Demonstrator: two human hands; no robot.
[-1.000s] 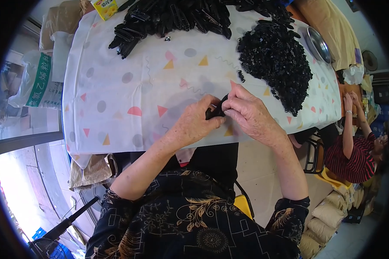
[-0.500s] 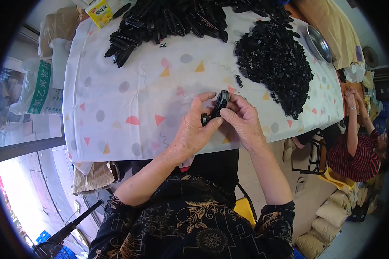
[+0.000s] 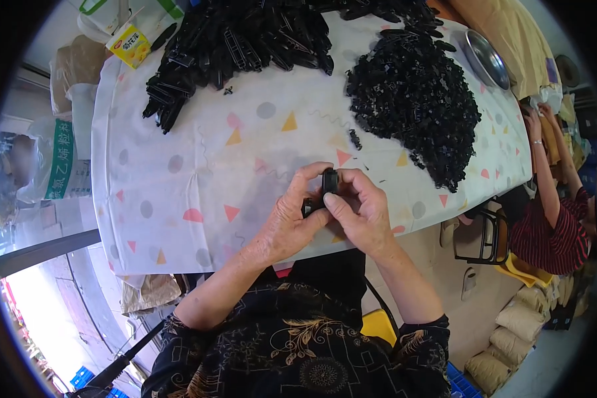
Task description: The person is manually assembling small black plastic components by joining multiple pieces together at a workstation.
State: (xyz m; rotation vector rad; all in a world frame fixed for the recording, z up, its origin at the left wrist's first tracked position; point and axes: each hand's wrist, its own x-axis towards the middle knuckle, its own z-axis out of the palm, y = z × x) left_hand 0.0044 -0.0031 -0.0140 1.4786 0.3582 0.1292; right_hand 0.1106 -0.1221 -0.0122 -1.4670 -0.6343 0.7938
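Between both hands, just above the table's near edge, is a small black plastic part (image 3: pixel 330 180), seen nearly end-on. My left hand (image 3: pixel 290 215) is closed on it, the index finger at its top and the thumb low down. The fingers of my right hand (image 3: pixel 359 211) grip the same part from the other side, thumb pressed to its lower end. A bit of black shows in the left palm at the part's lower left; I cannot tell whether it is a separate piece. Beyond the hands lies a loose small black piece (image 3: pixel 355 138).
A heap of long black plastic parts (image 3: pixel 245 40) covers the table's far side. To its right spreads a pile of tiny black pieces (image 3: pixel 414 99), with a metal bowl (image 3: pixel 487 60) beyond. A yellow box (image 3: pixel 129 46) stands far left. Another person in a striped shirt (image 3: pixel 550 232) is at right.
The black part has been turned from slanted to more upright and end-on, and both hands sit slightly lower and further left. The other person's arms have reached further forward.
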